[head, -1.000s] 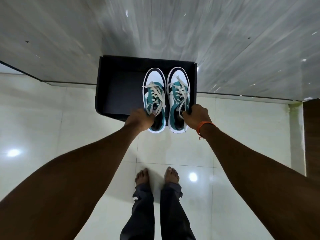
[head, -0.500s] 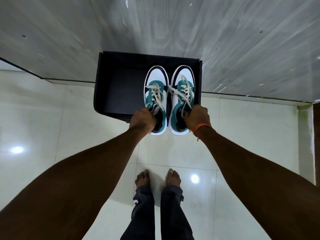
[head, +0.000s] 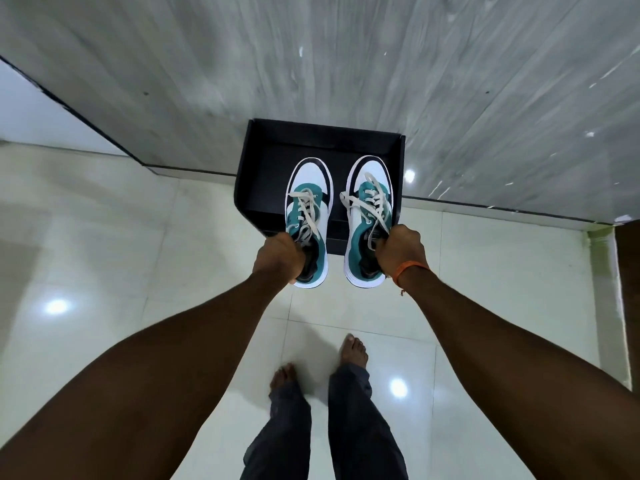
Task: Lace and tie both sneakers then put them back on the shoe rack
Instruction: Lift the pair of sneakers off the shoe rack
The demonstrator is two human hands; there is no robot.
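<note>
Two white, teal and black sneakers with cream laces hang in the air, toes pointing away from me. My left hand grips the left sneaker at its heel opening. My right hand grips the right sneaker at its collar, an orange band on that wrist. Both laces are threaded and lie loosely over the tongues. The toes hover over the black shoe rack, a low open shelf against the wall. The heels stick out past its front edge.
A grey marbled wall rises behind the rack. Glossy pale floor tiles spread to the left and right. My bare feet stand just in front of the rack. A dark wooden panel edges the far right.
The two sneakers have spread apart, a gap now between them. The view has shifted left, so the rack sits further right, and my right foot has stepped forward.
</note>
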